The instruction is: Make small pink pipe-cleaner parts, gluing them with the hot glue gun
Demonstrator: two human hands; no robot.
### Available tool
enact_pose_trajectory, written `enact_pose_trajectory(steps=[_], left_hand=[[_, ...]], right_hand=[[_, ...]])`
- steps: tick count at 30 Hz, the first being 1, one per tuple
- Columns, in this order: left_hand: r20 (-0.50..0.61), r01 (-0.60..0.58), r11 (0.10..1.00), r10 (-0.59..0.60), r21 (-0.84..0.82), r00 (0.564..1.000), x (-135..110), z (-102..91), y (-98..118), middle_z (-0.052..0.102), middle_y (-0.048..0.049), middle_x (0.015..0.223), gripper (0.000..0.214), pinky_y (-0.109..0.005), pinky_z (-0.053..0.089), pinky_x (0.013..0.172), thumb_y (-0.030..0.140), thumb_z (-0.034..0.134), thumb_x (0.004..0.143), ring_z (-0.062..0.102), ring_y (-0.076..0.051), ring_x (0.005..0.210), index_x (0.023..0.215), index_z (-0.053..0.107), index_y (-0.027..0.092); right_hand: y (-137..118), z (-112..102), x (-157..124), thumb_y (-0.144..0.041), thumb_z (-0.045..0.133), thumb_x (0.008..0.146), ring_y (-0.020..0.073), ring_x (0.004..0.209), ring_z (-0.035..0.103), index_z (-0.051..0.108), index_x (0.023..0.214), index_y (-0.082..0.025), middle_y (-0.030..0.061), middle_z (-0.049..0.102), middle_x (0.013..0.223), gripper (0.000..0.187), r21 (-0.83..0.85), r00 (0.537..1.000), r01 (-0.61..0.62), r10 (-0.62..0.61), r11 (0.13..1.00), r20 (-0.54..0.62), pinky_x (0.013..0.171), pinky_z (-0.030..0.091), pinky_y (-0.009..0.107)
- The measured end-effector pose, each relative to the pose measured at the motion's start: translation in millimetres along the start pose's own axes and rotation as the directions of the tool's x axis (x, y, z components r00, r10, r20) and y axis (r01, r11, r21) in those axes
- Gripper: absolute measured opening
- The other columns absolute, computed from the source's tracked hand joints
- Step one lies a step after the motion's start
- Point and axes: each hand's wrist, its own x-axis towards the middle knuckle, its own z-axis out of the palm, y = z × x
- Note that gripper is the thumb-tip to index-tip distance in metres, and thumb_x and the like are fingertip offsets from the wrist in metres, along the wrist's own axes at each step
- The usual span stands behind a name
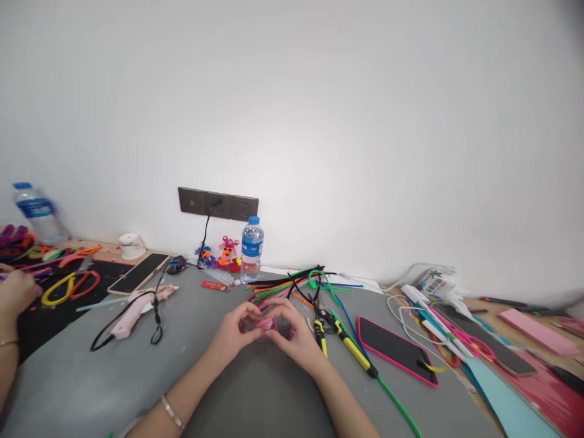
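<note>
Between the fingertips of both hands is a small pink fuzzy piece (265, 323), which looks like coiled pipe cleaner. My left hand (240, 325) pinches it from the left, thumb and index finger closed on it. My right hand (292, 331) grips its other side the same way, partly covering it. Just beyond the hands lies a pile of coloured pipe cleaners (283, 286). Close to my right hand rest yellow-and-black pliers (349, 347), jaws pointing away. A green pipe cleaner (396, 401) runs along the mat past the pliers.
A pink hot glue gun (130, 316) with a black cord lies left. A water bottle (252, 250) stands by the wall near small pipe cleaner figures (225, 254). A pink-cased phone (396, 351) lies right. Another person's hand (18, 291) is at far left, near scissors (73, 287).
</note>
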Motion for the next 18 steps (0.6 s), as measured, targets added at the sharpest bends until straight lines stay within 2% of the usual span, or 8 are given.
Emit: enact_pose_trajectory(steps=[6,10,18], left_hand=[[-0.003,-0.053,0.997,0.053,0.052,0.999,-0.7,0.4,-1.6,0.073,-0.003,0.084,0.022,-0.023,0.042,0.057,0.021,0.071,0.072,0.066,-0.019,0.076,0.093,0.063,0.02],[-0.015,-0.08,0.996,0.081,0.036,0.997,-0.9,0.2,0.7,0.072,-0.0019,0.082,0.02,-0.024,0.045,0.06,0.016,0.069,0.07,0.066,-0.019,0.075,0.089,0.066,0.02],[-0.041,-0.109,0.992,0.112,0.069,0.993,-1.1,-2.1,2.4,0.074,-0.0049,0.091,0.02,-0.025,0.047,0.062,0.02,0.069,0.073,0.067,-0.021,0.081,0.093,0.069,0.02]], right_hand=[[0.6,0.6,0.2,-0.025,0.066,0.086,0.0224,0.11,0.058,0.065,0.095,-0.023,0.0081,0.062,0.113,0.009,-0.026,1.0,0.006,-0.006,1.0,0.009,0.097,0.046,0.037],[-1.0,0.7,-0.2,-0.022,0.065,0.086,0.0223,0.106,0.059,0.064,0.096,-0.023,0.0077,0.063,0.11,0.01,-0.05,1.0,0.007,-0.007,0.999,-0.007,0.094,0.048,0.037],[0.3,0.2,1.1,-0.021,0.06,0.089,0.0222,0.106,0.059,0.062,0.096,-0.022,0.0084,0.063,0.109,0.007,-0.048,1.0,0.009,-0.01,0.999,-0.027,0.094,0.047,0.038]])
